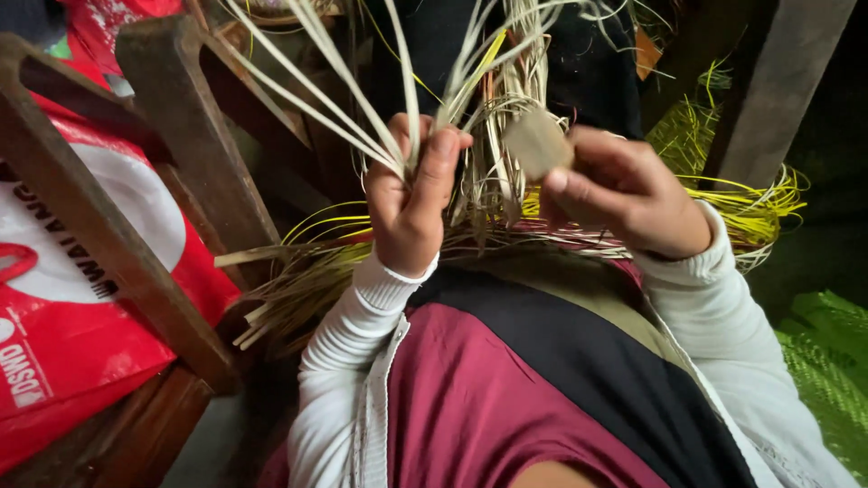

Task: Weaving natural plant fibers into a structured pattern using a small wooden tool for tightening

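My left hand (411, 203) is closed around a bunch of pale straw strips (344, 86) that fan upward and to the left. My right hand (624, 190) pinches a small flat grey-brown piece (537, 142), perhaps a stone or scraper, held against the strips just right of my left thumb. Below both hands lies a partly woven mat of natural, red and yellow-green straw (506, 230) with loose ends sticking out. White ribbed sleeves cover both wrists.
A dark wooden chair frame (136, 244) stands at the left with a red and white plastic bag (63, 298) on it. Bright yellow-green straw (750, 199) spreads at the right. A green woven sheet (827, 361) lies at the lower right. A wooden post (778, 81) rises behind.
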